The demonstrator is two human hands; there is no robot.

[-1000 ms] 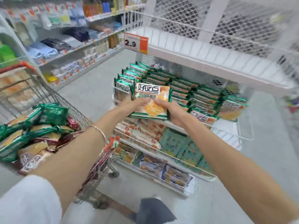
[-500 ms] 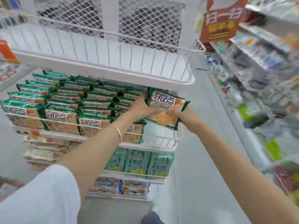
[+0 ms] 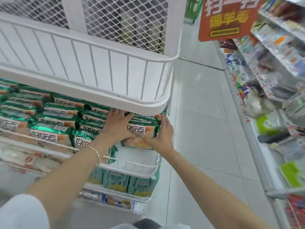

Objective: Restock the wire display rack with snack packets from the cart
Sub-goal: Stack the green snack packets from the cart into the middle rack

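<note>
A green and orange snack packet (image 3: pixel 140 130) lies at the right end of the wire display rack's second shelf (image 3: pixel 132 166), on top of others like it. My left hand (image 3: pixel 118 128) presses flat on it with fingers spread, reaching back over the neighbouring packets. At the packet's right end, my right hand (image 3: pixel 162 136) holds it, fingers up along its side and thumb across its lower front. Rows of the same packets (image 3: pixel 54 128) fill the shelf to the left. The cart is out of view.
The white wire shelf above (image 3: pixel 99 63) overhangs my fingertips and holds nothing. Teal packets (image 3: pixel 118 180) stand on the tier below. An orange sign (image 3: pixel 226 19) hangs at the upper right. Store shelving (image 3: pixel 272 80) lines the right side of the tiled aisle (image 3: pixel 198 129).
I have turned right, away from the cart, and carried the packet with both hands to the shelf's right end. It now lies on the stack and my left hand has flattened on it.
</note>
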